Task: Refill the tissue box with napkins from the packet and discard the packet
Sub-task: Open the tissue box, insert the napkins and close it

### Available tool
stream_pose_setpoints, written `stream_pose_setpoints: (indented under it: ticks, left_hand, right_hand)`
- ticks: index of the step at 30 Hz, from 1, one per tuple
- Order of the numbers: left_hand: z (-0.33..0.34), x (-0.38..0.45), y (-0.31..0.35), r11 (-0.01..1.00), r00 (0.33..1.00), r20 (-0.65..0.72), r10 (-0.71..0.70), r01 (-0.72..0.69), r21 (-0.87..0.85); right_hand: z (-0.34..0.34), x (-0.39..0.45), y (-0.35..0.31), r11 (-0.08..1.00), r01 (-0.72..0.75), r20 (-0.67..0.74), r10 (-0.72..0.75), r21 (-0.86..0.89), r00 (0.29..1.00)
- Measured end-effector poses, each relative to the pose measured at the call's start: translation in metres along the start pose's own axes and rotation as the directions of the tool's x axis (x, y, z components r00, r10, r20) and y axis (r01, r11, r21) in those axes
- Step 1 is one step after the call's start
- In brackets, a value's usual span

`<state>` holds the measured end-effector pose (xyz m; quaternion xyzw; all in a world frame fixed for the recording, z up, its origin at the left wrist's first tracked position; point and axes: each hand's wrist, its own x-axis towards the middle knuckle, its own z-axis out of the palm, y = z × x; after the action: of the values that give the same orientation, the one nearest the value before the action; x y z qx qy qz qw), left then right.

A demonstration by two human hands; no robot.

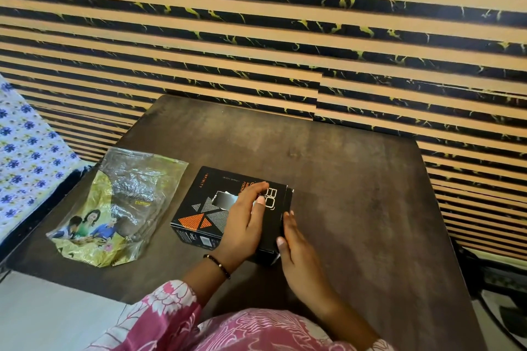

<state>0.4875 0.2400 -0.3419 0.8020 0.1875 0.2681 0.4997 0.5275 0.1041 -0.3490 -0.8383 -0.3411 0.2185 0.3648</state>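
Fingers (pixel 258 192) of the left hand (pixel 245 222) lie straight and flat on the lid of the box (pixel 228 208), pressing over its cut-out opening, where a pale sheet shows. The right hand (pixel 296 248) rests against the box's right end, fingers straight and together, thumb at the near corner; neither hand curls round anything.

The black box stands near the middle of the dark counter (pixel 356 179), toward its near edge. The packet (pixel 117 208), clear plastic printed yellow with a family picture, lies flat and crumpled at the counter's left edge, well apart from the box and untouched. It looks emptied, though its lower folds hide whether any napkins remain.

By the look of things, the refill is done or nearly so: the box appears closed and is being pressed shut or squared up. What is left is the second half of the job, picking up the packet and throwing it away. No bin is in sight. A flowered cloth (pixel 25 151) shows beyond the left edge.
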Motion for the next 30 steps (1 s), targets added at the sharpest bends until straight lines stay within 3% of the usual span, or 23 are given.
stream_pose_setpoints:
  ticks: [8,13,16,18,22,25,30]
  left_hand:
    - [-0.003,0.0,0.003,0.997,0.999,0.039,-0.029,0.031,-0.074]
    - [-0.008,0.0,0.005,0.997,0.996,0.088,0.005,0.002,-0.082]
    - [-0.022,-0.004,0.007,0.994,0.995,0.099,0.007,0.004,-0.114]
    - [-0.039,-0.006,0.004,0.998,0.992,0.119,0.046,-0.042,-0.04]
    - [-0.082,-0.011,-0.023,0.927,0.967,0.229,0.113,-0.185,0.327]
    - [-0.106,-0.015,-0.039,0.869,0.97,0.229,0.082,-0.182,0.46]
    - [-0.119,-0.004,-0.055,0.8,0.954,0.299,-0.002,-0.178,0.573]
  right_hand:
    - [0.018,-0.005,-0.002,0.999,0.027,0.025,-0.028,0.041,0.999]
    - [0.016,-0.002,-0.01,0.984,0.015,-0.156,0.014,0.18,0.988]
    - [0.018,0.004,-0.016,0.995,0.054,-0.266,-0.03,0.082,0.963]
    - [0.022,0.009,-0.02,0.997,0.066,-0.291,-0.076,-0.046,0.954]
    - [0.04,0.017,-0.028,0.924,0.053,-0.282,-0.17,-0.38,0.944]
    - [0.051,0.022,-0.031,0.904,0.035,-0.216,-0.14,-0.425,0.966]
    - [0.051,0.032,-0.031,0.899,-0.046,-0.246,-0.069,-0.435,0.967]
